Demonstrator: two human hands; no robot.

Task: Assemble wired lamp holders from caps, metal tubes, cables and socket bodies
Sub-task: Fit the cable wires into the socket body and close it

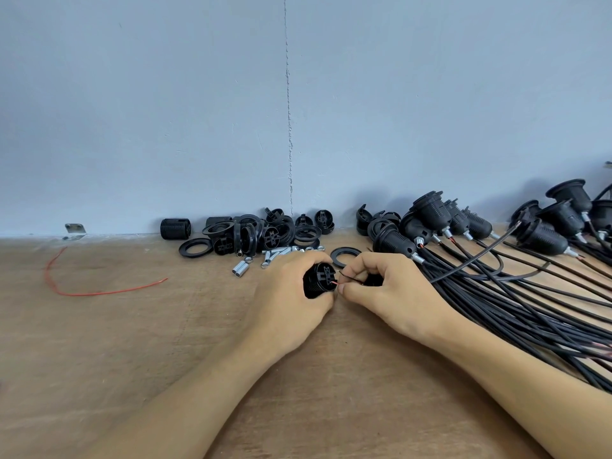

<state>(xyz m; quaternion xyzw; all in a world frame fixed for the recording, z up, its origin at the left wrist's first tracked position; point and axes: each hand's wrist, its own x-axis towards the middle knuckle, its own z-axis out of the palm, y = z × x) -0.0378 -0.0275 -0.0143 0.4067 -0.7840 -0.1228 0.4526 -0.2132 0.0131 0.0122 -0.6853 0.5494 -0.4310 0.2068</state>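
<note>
Black socket body (pixel 319 281) (left hand (pixel 284 296)) faces right, toward pinched wire (pixel 350 277)

The wooden desk (pixel 132 342) carries a red wire (pixel 86 295) at left, a metal bracket (pixel 74 231) by the wall, heaped black parts (pixel 261 231), metal tubes (pixel 240 268), 1 loose ring (pixel 334 257), and wired holders (pixel 430 220) at right.

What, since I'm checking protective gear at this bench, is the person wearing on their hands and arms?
Nothing that shows. The left hand and right hand are bare: no gloves, rings or bands. The left forearm and right forearm are bare too, with no sleeve, watch or bracelet in view.
</note>
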